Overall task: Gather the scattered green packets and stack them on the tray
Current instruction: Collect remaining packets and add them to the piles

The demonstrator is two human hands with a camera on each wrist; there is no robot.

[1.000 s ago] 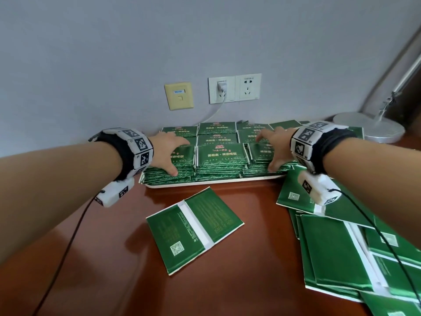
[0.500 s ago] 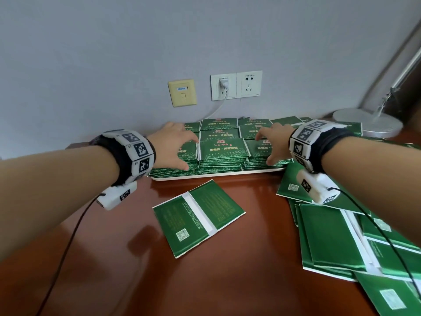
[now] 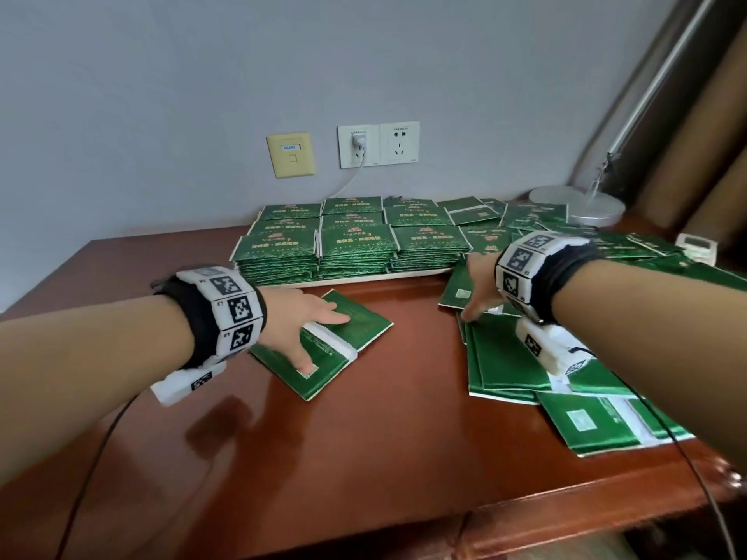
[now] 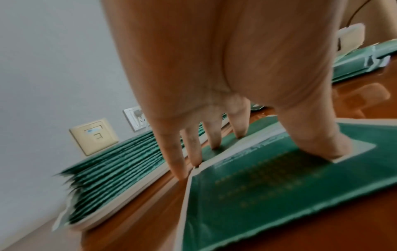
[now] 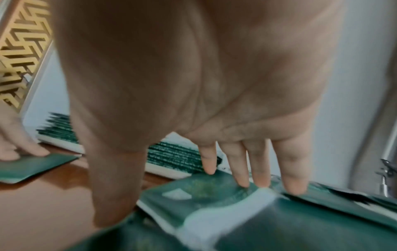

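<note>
Grey wall with sockets behind a glossy brown worktop [image 3: 364, 438]. The tray [image 3: 351, 279], against the wall, already carried rows of stacked packets [image 3: 355, 252]. Left hand [image 3: 297, 321] lay flat, fingers [image 4: 193, 149] spread wide, on the lone packet [image 3: 364, 329] just short of the tray, gripping nothing. Right hand [image 3: 479, 284], fingers [image 5: 240, 169] straight and splayed, pressed the loose pile [image 3: 505, 357]. Judgement: foil looked slick on the polish; best slide each packet until an edge lifts, then pinch and lay it square on a row.
</note>
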